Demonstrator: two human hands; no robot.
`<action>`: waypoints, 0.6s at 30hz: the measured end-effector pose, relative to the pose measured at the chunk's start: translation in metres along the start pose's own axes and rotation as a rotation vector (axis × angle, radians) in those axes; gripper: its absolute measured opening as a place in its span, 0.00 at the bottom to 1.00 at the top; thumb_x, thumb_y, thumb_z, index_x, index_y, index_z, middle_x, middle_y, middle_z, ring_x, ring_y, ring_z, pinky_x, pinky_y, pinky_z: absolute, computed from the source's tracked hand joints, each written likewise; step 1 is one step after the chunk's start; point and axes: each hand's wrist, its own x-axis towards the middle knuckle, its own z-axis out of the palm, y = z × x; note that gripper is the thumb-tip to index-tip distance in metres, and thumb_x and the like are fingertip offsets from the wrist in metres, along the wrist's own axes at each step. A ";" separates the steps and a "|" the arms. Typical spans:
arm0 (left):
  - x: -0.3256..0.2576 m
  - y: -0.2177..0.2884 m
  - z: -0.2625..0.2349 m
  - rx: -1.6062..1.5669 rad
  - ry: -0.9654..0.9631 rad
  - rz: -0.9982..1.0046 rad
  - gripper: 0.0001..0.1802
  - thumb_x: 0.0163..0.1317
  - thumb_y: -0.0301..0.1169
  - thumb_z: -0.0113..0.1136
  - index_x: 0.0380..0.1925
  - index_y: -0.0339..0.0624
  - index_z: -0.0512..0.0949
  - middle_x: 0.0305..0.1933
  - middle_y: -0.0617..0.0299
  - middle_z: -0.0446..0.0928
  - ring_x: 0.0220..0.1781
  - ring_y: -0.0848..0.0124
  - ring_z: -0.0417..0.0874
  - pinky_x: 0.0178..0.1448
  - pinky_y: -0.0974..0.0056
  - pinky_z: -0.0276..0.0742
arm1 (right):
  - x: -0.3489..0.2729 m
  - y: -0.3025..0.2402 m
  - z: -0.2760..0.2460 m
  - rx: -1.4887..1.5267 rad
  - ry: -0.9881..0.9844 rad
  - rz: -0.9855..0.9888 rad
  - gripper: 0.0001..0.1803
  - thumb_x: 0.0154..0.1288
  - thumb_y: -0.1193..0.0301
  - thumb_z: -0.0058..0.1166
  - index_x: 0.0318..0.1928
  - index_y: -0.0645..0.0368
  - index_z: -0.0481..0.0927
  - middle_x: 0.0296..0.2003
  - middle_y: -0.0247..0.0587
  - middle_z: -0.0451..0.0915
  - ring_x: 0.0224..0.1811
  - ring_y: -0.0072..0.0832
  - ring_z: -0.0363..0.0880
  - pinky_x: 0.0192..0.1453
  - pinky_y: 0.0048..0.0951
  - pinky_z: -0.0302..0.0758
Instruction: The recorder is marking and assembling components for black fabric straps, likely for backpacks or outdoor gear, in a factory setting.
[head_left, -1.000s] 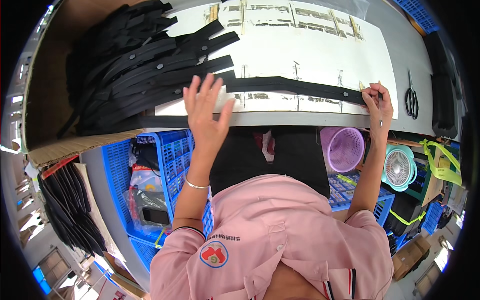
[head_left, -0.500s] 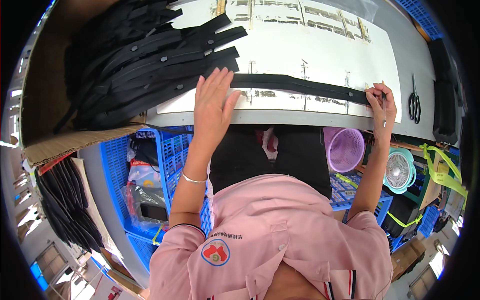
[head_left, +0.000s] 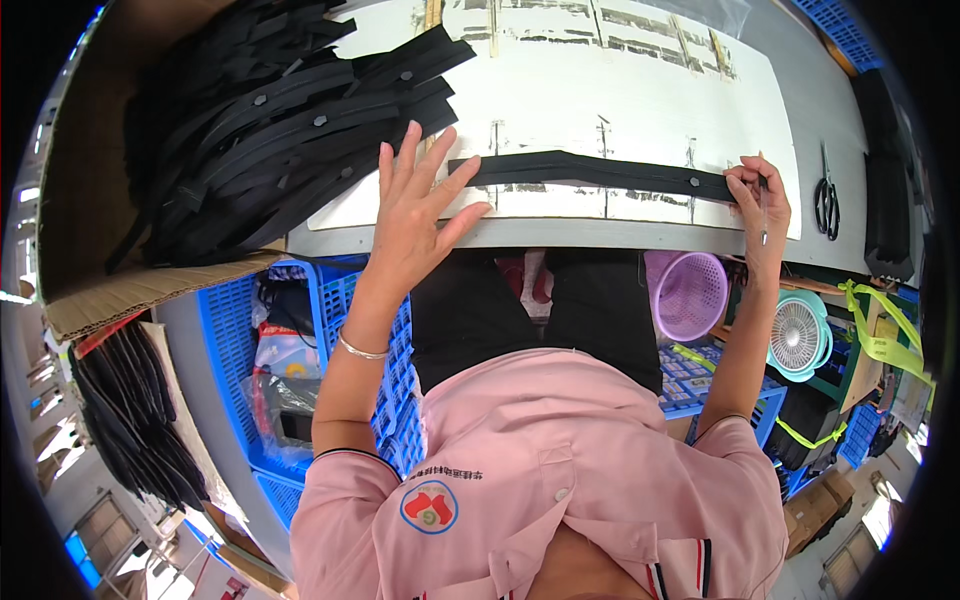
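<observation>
A black zipper (head_left: pixel 580 168) lies lengthwise along the near edge of a white board (head_left: pixel 560 100) covered in dark marks. My left hand (head_left: pixel 412 228) is open at its left end, fingers spread, the index finger by the tip of the tape. At the other end, my right hand (head_left: pixel 758 198) pinches the zipper near its slider. A slim pen (head_left: pixel 765 226) is also tucked among those right fingers, its tip pointing toward me. Left of the board, a heap of black zippers (head_left: pixel 240 160) spills over its edge, close to my left hand.
Black-handled scissors (head_left: pixel 826 208) lie on the grey table (head_left: pixel 848 150) right of the board. A cardboard box (head_left: pixel 150 290) surrounds the heap. Below the table edge are a purple basket (head_left: pixel 690 297), a teal fan (head_left: pixel 798 335) and blue crates (head_left: pixel 235 350).
My left hand has moved slightly left and nearer me, its fingers spreading wider. The heap's loose ends beside it have shifted left. The right hand keeps its grip at almost the same spot.
</observation>
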 end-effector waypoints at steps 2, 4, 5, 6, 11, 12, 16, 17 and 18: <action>0.001 0.005 -0.002 0.052 0.003 0.013 0.39 0.62 0.48 0.72 0.71 0.50 0.74 0.78 0.51 0.67 0.84 0.47 0.56 0.82 0.32 0.41 | -0.002 -0.006 0.004 -0.030 0.013 0.034 0.16 0.71 0.79 0.62 0.57 0.60 0.79 0.43 0.32 0.84 0.44 0.15 0.78 0.44 0.15 0.74; 0.000 0.025 -0.004 0.041 0.015 -0.097 0.42 0.62 0.48 0.71 0.73 0.43 0.70 0.78 0.54 0.66 0.83 0.48 0.57 0.82 0.31 0.38 | -0.006 -0.009 0.004 -0.063 0.030 0.067 0.16 0.71 0.79 0.62 0.57 0.59 0.79 0.43 0.32 0.84 0.44 0.15 0.78 0.44 0.15 0.74; 0.000 0.035 -0.007 -0.007 0.051 -0.088 0.45 0.62 0.49 0.71 0.74 0.38 0.67 0.78 0.55 0.66 0.80 0.51 0.62 0.83 0.33 0.38 | -0.008 -0.007 0.004 -0.052 0.023 0.043 0.16 0.71 0.79 0.62 0.57 0.59 0.79 0.43 0.32 0.84 0.44 0.15 0.78 0.45 0.15 0.74; -0.003 0.041 -0.005 -0.008 0.053 -0.088 0.45 0.62 0.49 0.71 0.74 0.38 0.67 0.78 0.55 0.66 0.80 0.51 0.62 0.83 0.33 0.38 | -0.008 -0.007 0.004 -0.041 0.016 0.020 0.16 0.71 0.79 0.62 0.58 0.59 0.79 0.43 0.31 0.84 0.44 0.15 0.78 0.45 0.16 0.74; -0.014 0.048 0.008 -0.043 -0.063 -0.051 0.42 0.62 0.48 0.70 0.73 0.40 0.69 0.76 0.55 0.69 0.77 0.56 0.68 0.83 0.37 0.43 | -0.008 -0.004 0.003 -0.047 0.022 0.028 0.17 0.71 0.79 0.62 0.58 0.59 0.78 0.43 0.31 0.84 0.45 0.16 0.78 0.48 0.17 0.75; -0.014 0.048 0.009 -0.011 -0.051 -0.052 0.42 0.62 0.47 0.70 0.72 0.40 0.69 0.75 0.55 0.70 0.77 0.55 0.68 0.83 0.37 0.44 | -0.008 -0.004 0.002 -0.053 0.019 0.027 0.17 0.71 0.79 0.63 0.58 0.59 0.78 0.43 0.31 0.84 0.45 0.16 0.78 0.48 0.18 0.75; -0.017 0.051 0.009 -0.007 -0.049 -0.099 0.40 0.63 0.45 0.71 0.71 0.39 0.70 0.74 0.54 0.71 0.77 0.56 0.68 0.83 0.38 0.46 | -0.010 -0.011 0.004 -0.063 0.021 0.037 0.17 0.71 0.79 0.63 0.58 0.59 0.79 0.43 0.32 0.84 0.45 0.16 0.79 0.47 0.18 0.75; -0.017 0.057 0.007 -0.049 -0.041 -0.117 0.39 0.63 0.44 0.71 0.71 0.39 0.71 0.74 0.54 0.71 0.77 0.56 0.68 0.82 0.38 0.46 | -0.010 -0.012 0.004 -0.041 0.024 0.009 0.16 0.71 0.78 0.63 0.57 0.59 0.79 0.43 0.32 0.84 0.44 0.16 0.79 0.45 0.18 0.74; -0.017 0.060 0.007 -0.091 -0.032 -0.135 0.38 0.64 0.42 0.71 0.71 0.39 0.71 0.74 0.54 0.71 0.77 0.57 0.68 0.82 0.38 0.46 | -0.010 -0.013 0.003 -0.019 0.027 -0.020 0.16 0.71 0.78 0.63 0.57 0.58 0.79 0.42 0.32 0.84 0.44 0.16 0.79 0.43 0.18 0.74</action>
